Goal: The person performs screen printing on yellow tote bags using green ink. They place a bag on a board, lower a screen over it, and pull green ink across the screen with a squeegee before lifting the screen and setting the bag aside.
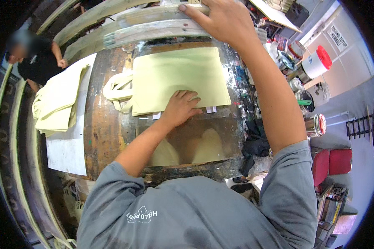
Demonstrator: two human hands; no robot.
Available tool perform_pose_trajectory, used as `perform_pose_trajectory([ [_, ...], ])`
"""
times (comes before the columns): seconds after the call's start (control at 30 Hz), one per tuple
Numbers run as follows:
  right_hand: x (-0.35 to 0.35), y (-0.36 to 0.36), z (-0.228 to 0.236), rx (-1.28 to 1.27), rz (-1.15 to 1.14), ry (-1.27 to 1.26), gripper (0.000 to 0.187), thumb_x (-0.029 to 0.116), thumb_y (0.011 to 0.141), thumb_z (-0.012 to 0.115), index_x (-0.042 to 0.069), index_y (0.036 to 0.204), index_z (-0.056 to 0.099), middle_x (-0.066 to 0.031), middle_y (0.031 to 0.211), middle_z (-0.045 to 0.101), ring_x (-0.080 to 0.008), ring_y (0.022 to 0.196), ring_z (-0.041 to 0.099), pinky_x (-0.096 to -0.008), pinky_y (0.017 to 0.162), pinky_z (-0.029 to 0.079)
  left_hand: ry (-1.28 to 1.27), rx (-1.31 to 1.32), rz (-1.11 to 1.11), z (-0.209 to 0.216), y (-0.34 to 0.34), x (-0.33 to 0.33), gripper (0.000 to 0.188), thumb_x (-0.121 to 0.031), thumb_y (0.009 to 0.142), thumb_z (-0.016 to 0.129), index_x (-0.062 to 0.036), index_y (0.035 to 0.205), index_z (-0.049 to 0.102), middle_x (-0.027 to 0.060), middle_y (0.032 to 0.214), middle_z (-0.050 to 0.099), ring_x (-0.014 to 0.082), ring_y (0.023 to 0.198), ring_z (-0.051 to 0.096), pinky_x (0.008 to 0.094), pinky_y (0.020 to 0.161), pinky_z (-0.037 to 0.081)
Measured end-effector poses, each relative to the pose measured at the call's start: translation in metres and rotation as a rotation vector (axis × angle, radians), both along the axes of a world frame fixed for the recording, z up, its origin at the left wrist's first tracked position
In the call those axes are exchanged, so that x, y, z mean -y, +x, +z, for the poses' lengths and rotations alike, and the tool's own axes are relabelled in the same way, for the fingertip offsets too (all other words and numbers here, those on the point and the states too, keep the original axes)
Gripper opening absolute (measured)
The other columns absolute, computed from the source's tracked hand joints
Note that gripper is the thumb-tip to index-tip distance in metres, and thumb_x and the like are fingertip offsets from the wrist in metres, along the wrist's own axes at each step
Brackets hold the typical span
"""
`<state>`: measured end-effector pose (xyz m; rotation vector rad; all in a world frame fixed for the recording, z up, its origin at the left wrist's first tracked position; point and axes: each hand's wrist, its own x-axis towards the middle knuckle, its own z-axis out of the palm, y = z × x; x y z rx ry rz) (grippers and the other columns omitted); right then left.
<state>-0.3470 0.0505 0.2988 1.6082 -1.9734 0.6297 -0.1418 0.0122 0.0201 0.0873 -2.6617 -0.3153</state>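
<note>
A pale yellow tote bag (pixel 176 74) lies flat on the worktable, with its looped handles (pixel 119 92) off to the left side. My left hand (pixel 180 107) rests on the bag's near edge, fingers apart and holding nothing. At the far side of the table, my right hand (pixel 226 20) is closed around the near wooden edge of a raised frame (pixel 158 31); its fingertips are partly cut off by the upper border. Small white tabs (pixel 211 109) stick out under the bag's near edge, on a glossy brown board (pixel 185 141).
A stack of pale yellow bags (pixel 62 97) lies on a white sheet (pixel 66 153) at the left, beside a person in black (pixel 41 62). Paint containers (pixel 316 64) line the right side near a red chair (pixel 336 162). Long rails (pixel 16 145) run along the left.
</note>
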Motion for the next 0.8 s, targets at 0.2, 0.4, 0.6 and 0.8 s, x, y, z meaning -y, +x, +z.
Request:
perform_pose_trajectory([
  [0.2,-0.003,0.002,0.023,0.077,0.016,0.098,0.073,0.073,0.107,0.039,0.011,0.076,0.060,0.0000,0.067,0.053,-0.0128,0.059,0.049,-0.0288,0.051,0.040,0.086,0.010,-0.040,-0.008,-0.019,0.008,0.029,-0.033,0.091,0.078,-0.0090,0.106,0.077,0.0072,0.121,0.071,0.0301,0.116,0.065,0.0459,0.102,0.050],
  [0.4,0.001,-0.005,0.030,0.114,0.019,0.151,0.070,0.071,0.108,0.040,0.013,0.071,0.054,0.0016,0.066,0.049,-0.0108,0.057,0.042,-0.0279,0.048,0.035,0.095,0.045,-0.065,-0.003,-0.023,0.005,0.019,-0.027,0.089,0.078,-0.0095,0.097,0.076,0.0066,0.112,0.072,0.0297,0.108,0.066,0.0446,0.097,0.052],
  [0.6,0.008,-0.013,0.037,0.162,0.043,0.243,0.069,0.069,0.109,0.039,0.012,0.074,0.055,0.0021,0.066,0.046,-0.0114,0.057,0.039,-0.0283,0.049,0.035,0.127,0.374,-0.028,0.019,-0.034,0.006,0.028,-0.027,0.091,0.078,-0.0085,0.112,0.074,0.0129,0.119,0.072,0.0365,0.114,0.067,0.0493,0.099,0.054],
  [0.8,0.017,-0.009,0.041,0.134,-0.111,0.347,0.073,0.070,0.110,0.036,0.008,0.085,0.064,-0.0030,0.080,0.061,-0.0127,0.073,0.055,-0.0326,0.063,0.047,0.194,0.326,0.007,0.010,-0.032,-0.003,0.051,-0.028,0.091,0.078,-0.0030,0.133,0.064,0.0212,0.121,0.071,0.0405,0.118,0.066,0.0515,0.102,0.053],
])
